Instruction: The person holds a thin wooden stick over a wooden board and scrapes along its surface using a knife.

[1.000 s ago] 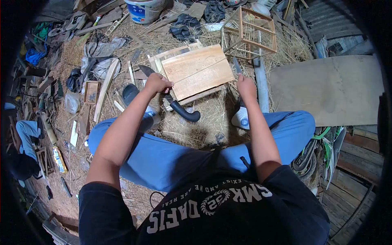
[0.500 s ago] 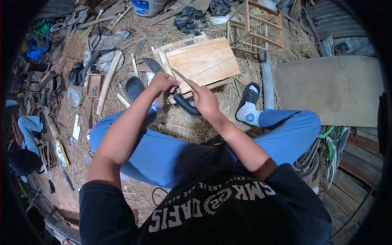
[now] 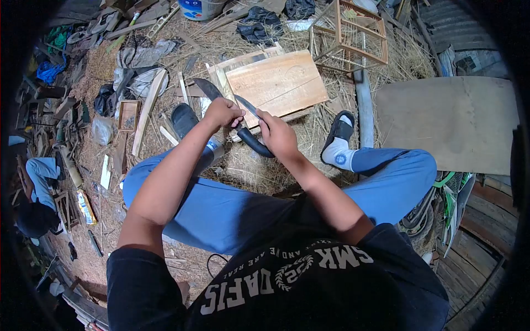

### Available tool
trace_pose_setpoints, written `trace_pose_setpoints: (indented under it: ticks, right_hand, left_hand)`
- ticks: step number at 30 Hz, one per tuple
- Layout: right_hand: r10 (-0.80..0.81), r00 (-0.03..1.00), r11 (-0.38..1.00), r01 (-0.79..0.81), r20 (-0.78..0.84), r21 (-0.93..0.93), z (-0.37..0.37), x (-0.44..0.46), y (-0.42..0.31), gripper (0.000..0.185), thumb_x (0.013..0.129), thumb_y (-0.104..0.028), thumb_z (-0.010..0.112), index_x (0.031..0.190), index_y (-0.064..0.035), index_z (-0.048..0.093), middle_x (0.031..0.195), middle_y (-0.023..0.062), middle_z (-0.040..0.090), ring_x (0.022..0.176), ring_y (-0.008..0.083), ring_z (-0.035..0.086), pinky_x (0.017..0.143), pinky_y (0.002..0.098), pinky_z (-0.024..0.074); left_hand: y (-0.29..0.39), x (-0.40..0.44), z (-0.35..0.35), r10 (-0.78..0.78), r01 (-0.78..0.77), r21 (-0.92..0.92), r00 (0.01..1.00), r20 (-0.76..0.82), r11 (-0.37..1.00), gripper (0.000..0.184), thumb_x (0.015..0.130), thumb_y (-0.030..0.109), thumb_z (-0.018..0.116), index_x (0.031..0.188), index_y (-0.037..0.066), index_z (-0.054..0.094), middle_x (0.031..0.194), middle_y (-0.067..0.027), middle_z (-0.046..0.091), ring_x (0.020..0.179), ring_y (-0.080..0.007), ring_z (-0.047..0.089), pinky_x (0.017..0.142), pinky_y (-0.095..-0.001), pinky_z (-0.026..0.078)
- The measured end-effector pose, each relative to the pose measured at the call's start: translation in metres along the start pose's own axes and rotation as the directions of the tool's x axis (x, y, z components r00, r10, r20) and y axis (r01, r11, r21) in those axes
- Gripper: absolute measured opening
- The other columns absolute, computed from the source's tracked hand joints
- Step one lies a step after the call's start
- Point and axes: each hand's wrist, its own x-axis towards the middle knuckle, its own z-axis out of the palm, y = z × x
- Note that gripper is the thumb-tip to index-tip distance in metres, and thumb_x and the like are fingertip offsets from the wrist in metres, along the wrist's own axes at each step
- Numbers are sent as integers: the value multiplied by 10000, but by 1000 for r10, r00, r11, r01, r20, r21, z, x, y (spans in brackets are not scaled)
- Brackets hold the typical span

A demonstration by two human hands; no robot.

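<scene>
My left hand (image 3: pixel 223 113) is closed over the middle of a machete (image 3: pixel 206 87). The machete's dark curved blade shows beyond my knuckles, and its bent black handle sticks out below my fingers. Whether a small piece is also pinched in those fingertips is hidden. Close by on the right, my right hand (image 3: pixel 277 134) is wrapped round a small knife (image 3: pixel 246 103), its narrow blade angled up and left. Both hands are over the near left corner of a pale wooden board (image 3: pixel 281 80), which lies on other wood pieces.
A small slatted wooden cage (image 3: pixel 364 41) stands beyond the board. A large flat panel (image 3: pixel 447 124) lies at right. Wood offcuts, a small wooden box (image 3: pixel 128 115), black plastic bags (image 3: pixel 259 25) and a bucket (image 3: pixel 201 8) lie around on straw. Another person (image 3: pixel 38 187) is at far left.
The knife in my right hand has shifted slightly, its blade turned a little. My left hand stays in nearly the same place on the machete. The whole view has moved slightly.
</scene>
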Motion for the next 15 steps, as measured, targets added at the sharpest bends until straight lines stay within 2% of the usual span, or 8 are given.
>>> trace_pose_setpoints:
  ticks: [6, 11, 15]
  right_hand:
    - [44, 998, 998, -45, 37, 34, 3, 3, -2, 323, 1019, -276, 593, 1333, -236, 657, 854, 192, 706, 798, 398, 703, 699, 524, 555]
    - [93, 989, 993, -83, 115, -84, -11, 5, -10, 304, 1023, -275, 582, 1315, -228, 651, 813, 168, 714, 771, 403, 703, 673, 534, 548]
    - [85, 996, 995, -84, 24, -58, -22, 6, 4, 281, 1019, -241, 604, 1289, -211, 676, 850, 179, 718, 773, 398, 706, 650, 501, 548]
  left_hand:
    - [-8, 6, 0, 21, -21, 34, 1000, -12, 999, 299, 891, 229, 807, 691, 17, 739, 573, -32, 672, 487, -106, 601, 498, -289, 448]
    - [-8, 2, 4, 18, -16, 44, 999, -38, 999, 294, 888, 228, 810, 688, 25, 739, 578, -30, 673, 490, -108, 602, 496, -292, 445]
    - [-4, 0, 5, 8, -6, 50, 998, -55, 999, 287, 889, 225, 811, 689, 31, 740, 593, -33, 682, 492, -110, 602, 499, -296, 452]
